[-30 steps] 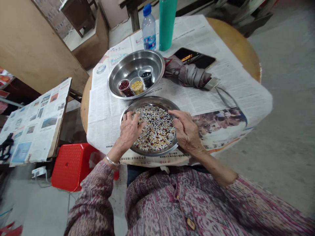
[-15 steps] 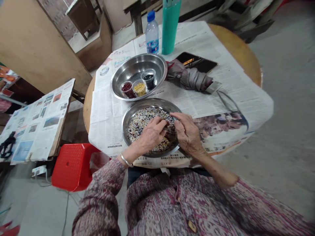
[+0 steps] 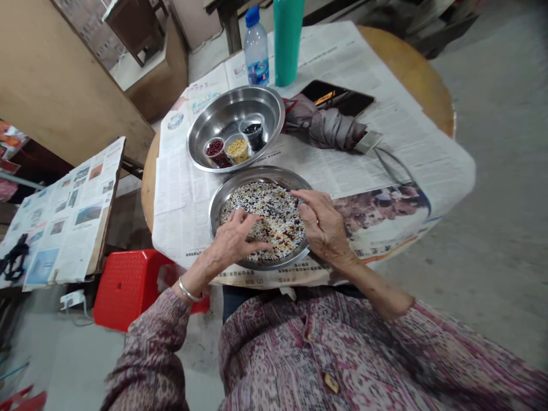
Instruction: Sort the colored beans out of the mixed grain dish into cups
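Observation:
A round steel plate (image 3: 257, 174) sits at the table's near edge, heaped with a mix of white, dark red, yellow and black grains and beans (image 3: 278, 214). My left hand (image 3: 233, 240) lies over the plate's near left part, fingers spread on the mix. My right hand (image 3: 323, 225) rests at the plate's right rim, fingertips reaching over the grains. Behind the plate stands a steel bowl (image 3: 235, 97) holding small clear cups of red beans (image 3: 215, 149), yellow grains (image 3: 237, 150) and black beans (image 3: 254, 132).
Newspaper covers the round wooden table (image 3: 411, 63). Farther back stand a water bottle (image 3: 256, 48) and a teal flask (image 3: 287, 40), with a folded grey umbrella (image 3: 325, 127) and a black phone (image 3: 338, 97). A red stool (image 3: 128, 288) stands below left.
My left hand has drawn back from the plate's right side toward the near left, and its fingers have spread. The hands are farther apart, and the grains are more visible.

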The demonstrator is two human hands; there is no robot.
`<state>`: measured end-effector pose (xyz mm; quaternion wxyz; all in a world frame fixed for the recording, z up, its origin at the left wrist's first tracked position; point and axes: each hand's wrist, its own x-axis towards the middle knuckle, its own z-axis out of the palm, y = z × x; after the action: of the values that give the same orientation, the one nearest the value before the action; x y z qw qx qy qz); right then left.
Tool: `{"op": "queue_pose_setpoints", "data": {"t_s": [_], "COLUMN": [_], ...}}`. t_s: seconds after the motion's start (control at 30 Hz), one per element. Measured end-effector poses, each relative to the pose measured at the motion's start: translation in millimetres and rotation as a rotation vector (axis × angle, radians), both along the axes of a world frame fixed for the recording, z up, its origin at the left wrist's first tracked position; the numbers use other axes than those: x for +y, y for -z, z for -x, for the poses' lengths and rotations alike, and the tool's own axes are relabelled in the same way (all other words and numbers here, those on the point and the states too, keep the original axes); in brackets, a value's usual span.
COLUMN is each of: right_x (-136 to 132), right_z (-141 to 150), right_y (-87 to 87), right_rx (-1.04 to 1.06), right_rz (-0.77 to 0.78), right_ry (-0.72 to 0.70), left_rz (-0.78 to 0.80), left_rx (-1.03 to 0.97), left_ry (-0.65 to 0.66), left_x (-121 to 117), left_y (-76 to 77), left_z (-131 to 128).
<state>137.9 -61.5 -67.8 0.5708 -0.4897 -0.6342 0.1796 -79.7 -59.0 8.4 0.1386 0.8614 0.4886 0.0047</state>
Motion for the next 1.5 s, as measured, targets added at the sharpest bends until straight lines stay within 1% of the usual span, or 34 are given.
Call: {"op": "queue_pose_setpoints", "data": {"t_s": [0.07,0.13,0.2,0.27,0.3,0.37,0.47,0.53,0.57,0.6,0.67,0.73,0.83,0.87,0.93,1.0,1.07,1.13,1.2,1.27,1.37,1.43,1.5], "right_x": [0,0,0,0,1,1,1,0,0,0,0,0,-1,-1,-1,-1,-1,-1,-1,-1,-1,-1,-1], "right_z": [0,0,0,0,0,0,0,0,0,0,0,0,0,0,-1,-1,-1,-2,-1,-1,0,0,0], "right_y": [0.0,0.4,1.1,1.7,1.8,1.7,1.0,0.6,0.5,0.3,0.1,0.0,0.1,0.3,0.7,1.0,1.0,0.6,-0.1,-0.7,-1.0,-0.9,-0.7], "right_rx": [-0.001,-0.003,-0.008,-0.01,-0.009,-0.004,0.002,0.004,0.005,0.005,0.005,0.004,0.002,0.0,-0.002,-0.002,0.003,0.007,0.008,0.009,0.016,0.015,0.007], "right_rz": [-0.005,-0.005,-0.002,0.0,-0.002,-0.009,-0.021,-0.018,-0.013,-0.007,0.005,0.014,0.024,0.027,0.031,0.032,0.033,0.038,0.039,0.033,0.015,0.018,0.03], "right_ry": [0.003,0.002,0.001,0.004,0.005,0.003,-0.006,-0.012,-0.013,-0.013,-0.01,-0.003,-0.003,-0.006,-0.01,-0.014,-0.018,-0.021,-0.019,-0.016,-0.012,-0.008,-0.01], "left_rz": [0.065,0.088,0.075,0.041,0.021,-0.025,-0.131,-0.227,-0.267,-0.295,-0.301,-0.259,-0.214,-0.209,-0.195,-0.163,-0.126,-0.099,-0.089,-0.097,-0.118,-0.123,-0.121], "left_rx": [-0.078,-0.11,-0.076,-0.013,0.009,0.031,0.03,0.012,-0.001,-0.014,-0.02,0.013,0.077,0.085,0.083,0.085,0.111,0.16,0.218,0.275,0.315,0.299,0.257], "left_ry": [0.103,0.201,0.267,0.283,0.267,0.195,0.013,-0.107,-0.146,-0.167,-0.166,-0.142,-0.108,-0.085,0.001,0.125,0.241,0.318,0.343,0.31,0.18,0.109,0.075], "left_x": [-12,-16,-10,1,8,21,34,36,35,34,31,29,29,29,27,22,12,2,-5,-8,0,10,21], "left_y": [1.3,4.4,8.3,11.7,12.8,13.6,12.7,13.1,14.2,16.0,22.1,30.5,42.7,45.5,48.1,46.4,40.8,32.6,23.8,17.1,15.4,19.7,26.3], "left_z": [-5,-16,-30,-41,-44,-43,-29,-16,-11,-7,-6,-12,-31,-38,-50,-56,-55,-46,-31,-14,3,4,-3]}}
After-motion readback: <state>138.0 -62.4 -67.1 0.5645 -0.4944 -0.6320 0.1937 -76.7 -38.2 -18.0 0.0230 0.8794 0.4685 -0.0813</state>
